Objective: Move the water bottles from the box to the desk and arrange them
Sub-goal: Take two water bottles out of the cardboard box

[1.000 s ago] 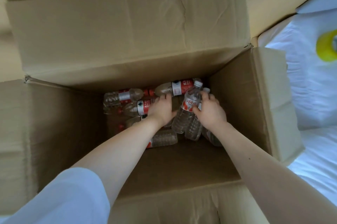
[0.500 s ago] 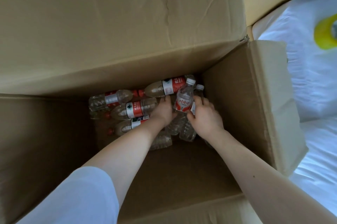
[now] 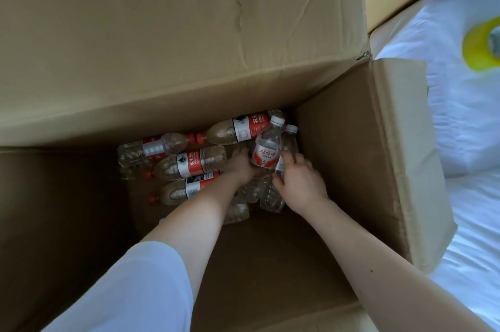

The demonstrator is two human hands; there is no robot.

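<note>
Hardly anything has moved in the last second: both hands stay low in the box on the same two white-capped bottles, and only the view has tipped, so the far flap fills more of the top.

Nearest, a white sleeve (image 3: 130, 285) covers the left upper arm, and both bare forearms reach down into the cardboard box (image 3: 338, 169). The left hand (image 3: 240, 166) is curled against the lower body of the labelled bottle (image 3: 266, 152), which stands tilted with its cap up. Most of its fingers are hidden behind that bottle. Just beside it, the right hand (image 3: 301, 183) wraps thumb and fingers round the second bottle (image 3: 273, 198), whose cap pokes up next to the first. The two hands are close together, nearly touching.

One more clear bottle (image 3: 236, 212) lies partly under the left forearm. Left of the hands, four red-capped bottles (image 3: 189, 164) lie on their sides on the box floor, packed against the far wall. Beyond them rises the far flap (image 3: 189, 34). To the right of the box lies white bedding (image 3: 465, 115) with a yellow tape roll (image 3: 479, 47) on it.
</note>
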